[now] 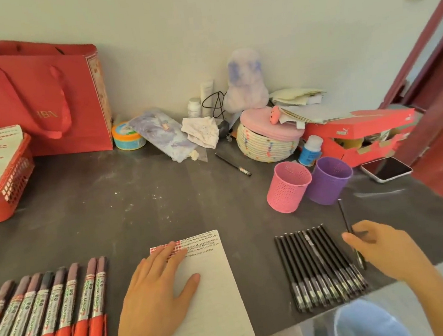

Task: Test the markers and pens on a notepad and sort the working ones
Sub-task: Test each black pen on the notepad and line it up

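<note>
1. Right hand (382, 249): your fingers are curled round one black pen (345, 217), pinching it. Its long axis runs almost straight away from you, with the lower end under your palm. Whether it is capped cannot be told.
2. Row of black pens (320, 264): just left of the grip and lying parallel to the held pen, side by side on the table (136, 204).
3. Notepad (217, 291): further left, past the row. The top lines are filled with marks and the rest is blank. To test, you would likely carry the pen leftward over the row.
4. Left hand (156, 287): flat with fingers straight, pressing the notepad's left edge. It is nearer the page but holds nothing.
5. Markers (46, 306): far left of the grip, with red caps toward you.
6. Pink cup (288, 188) and purple cup (328, 180): beyond the grip, touching each other. They are probably the sorting bins.
</note>
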